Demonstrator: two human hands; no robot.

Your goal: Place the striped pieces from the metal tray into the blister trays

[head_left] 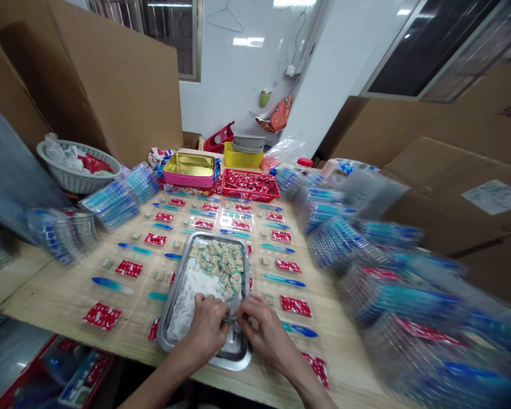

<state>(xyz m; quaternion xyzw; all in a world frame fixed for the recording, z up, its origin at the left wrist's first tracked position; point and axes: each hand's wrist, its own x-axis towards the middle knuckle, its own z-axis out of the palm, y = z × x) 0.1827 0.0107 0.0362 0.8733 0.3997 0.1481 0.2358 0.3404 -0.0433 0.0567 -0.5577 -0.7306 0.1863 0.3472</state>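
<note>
Over the near end of a metal tray (182, 272), my left hand (208, 325) and my right hand (262, 325) meet with fingers pinched. Between the fingertips is a small greenish striped block (230, 319), mostly covered by them. The tray's far right part holds a heap of small green-and-beige striped blocks (221, 261). White powder (198, 287) fills its left side, by my left hand. Clear plastic blister trays lie around it, many with a blue pen-shaped tool (284, 280) and a red patterned packet (295, 305) in them.
Stacks of filled blister trays line the right side (349, 244) and left side (111, 204). At the back are a red basket of packets (250, 186), a pink tin (189, 170) and a yellow basket (243, 157). A grey basket (79, 173) stands at left. Cardboard flanks the table.
</note>
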